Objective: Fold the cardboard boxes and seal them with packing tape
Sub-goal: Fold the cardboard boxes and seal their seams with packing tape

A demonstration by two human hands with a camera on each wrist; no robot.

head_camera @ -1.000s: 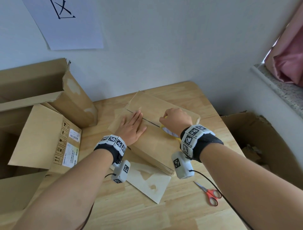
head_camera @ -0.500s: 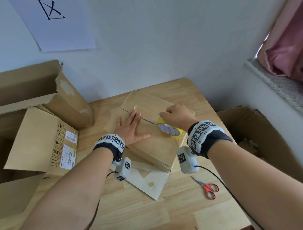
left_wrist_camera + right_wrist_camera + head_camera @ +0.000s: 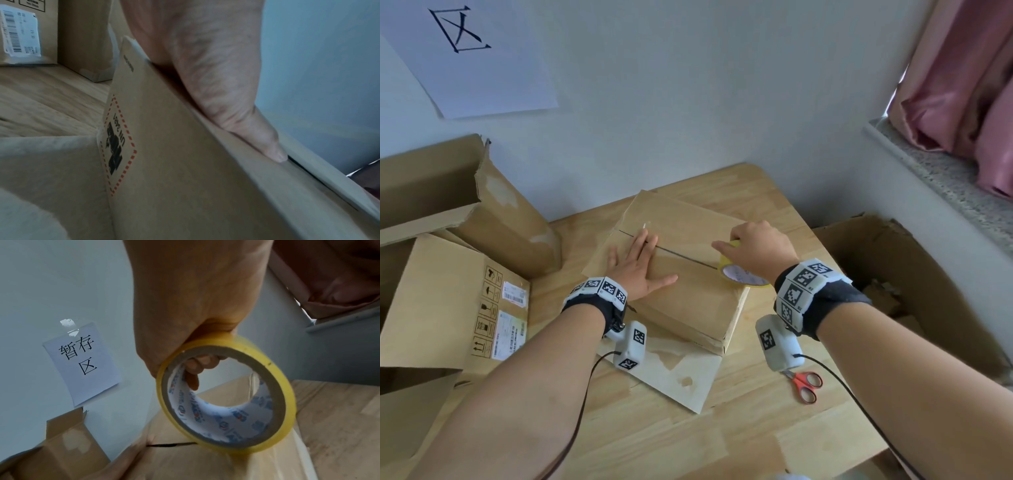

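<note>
A brown cardboard box (image 3: 688,294) lies on the wooden table (image 3: 722,428) with its two top flaps folded shut and a dark seam between them. My left hand (image 3: 640,263) lies flat on the flaps at the seam's left part, fingers straight; the left wrist view shows its thumb on the box (image 3: 185,162). My right hand (image 3: 753,246) grips a yellow roll of packing tape (image 3: 739,274) standing on the seam near the box's right edge. In the right wrist view my fingers curl through the core of the tape roll (image 3: 226,394).
Red-handled scissors (image 3: 804,383) lie on the table near my right wrist. A loose box flap (image 3: 688,373) sticks out toward me. Large open cartons (image 3: 448,274) stand at the left; another open carton (image 3: 911,291) sits off the right edge. The wall is close behind.
My right hand has drawn the tape roll rightward along the seam toward the box's right edge. The left hand has stayed flat on the flaps.
</note>
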